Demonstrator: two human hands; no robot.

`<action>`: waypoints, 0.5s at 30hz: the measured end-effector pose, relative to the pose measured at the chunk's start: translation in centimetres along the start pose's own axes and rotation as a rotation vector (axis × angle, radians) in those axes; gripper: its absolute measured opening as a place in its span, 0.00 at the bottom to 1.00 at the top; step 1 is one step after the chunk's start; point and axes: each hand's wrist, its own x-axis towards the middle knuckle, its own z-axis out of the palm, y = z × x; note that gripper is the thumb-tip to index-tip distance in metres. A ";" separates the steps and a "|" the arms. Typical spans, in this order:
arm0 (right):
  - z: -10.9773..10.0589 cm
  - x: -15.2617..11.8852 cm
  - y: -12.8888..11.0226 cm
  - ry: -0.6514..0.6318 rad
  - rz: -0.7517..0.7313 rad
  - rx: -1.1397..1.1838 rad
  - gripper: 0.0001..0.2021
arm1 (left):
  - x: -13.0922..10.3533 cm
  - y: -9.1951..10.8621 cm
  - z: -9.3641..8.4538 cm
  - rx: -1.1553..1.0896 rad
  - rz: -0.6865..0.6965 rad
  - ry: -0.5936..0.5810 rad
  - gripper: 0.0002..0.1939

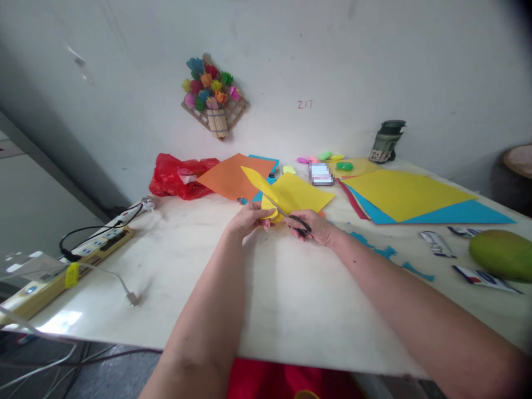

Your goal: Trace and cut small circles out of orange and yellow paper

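Head view: both bare hands meet near the middle of the counter (pixel 291 310), forearms reaching in from the near edge. Left hand (pixel 254 217) pinches the yellow paper (pixel 260 182) between thumb and fingers. Right hand (pixel 308 226) is curled around the black handles of the scissors (pixel 300 224); the blades point left and away, against the yellow paper. Cannot tell whether the blades are parted.

Position of paper: raised just above the counter, one part standing up at a tilt. More yellow lies directly behind; whether it is the same piece is unclear.

Behind and left: orange sheet (pixel 233 176) overlapping a blue sheet (pixel 266 161), with the red bag (pixel 177 176) beside them. Behind and right: phone (pixel 321 173), screen blurred; a green piece (pixel 344 165) near it; bottle (pixel 387 142) upright toward the wall (pixel 353 66).

Right side: a sheet stack (pixel 409 194), yellow uppermost, blue and red edges showing below. Blue scraps (pixel 385 252) lie beyond the right forearm. Farther right, a green fruit (pixel 504 255) with flat white packets (pixel 436 244) around it.

Left edge: power strip (pixel 93 246), cables attached; one white plug (pixel 132 299) lies loose on the counter.
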 end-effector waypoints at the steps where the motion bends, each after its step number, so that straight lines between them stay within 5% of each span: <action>1: 0.0 0.1 0.1 0.002 0.002 -0.001 0.17 | 0.0 0.0 0.0 -0.004 0.002 -0.005 0.12; 15: -0.2 0.2 0.4 0.011 0.003 0.008 0.16 | 0.1 -0.1 -0.3 -0.019 0.018 -0.018 0.13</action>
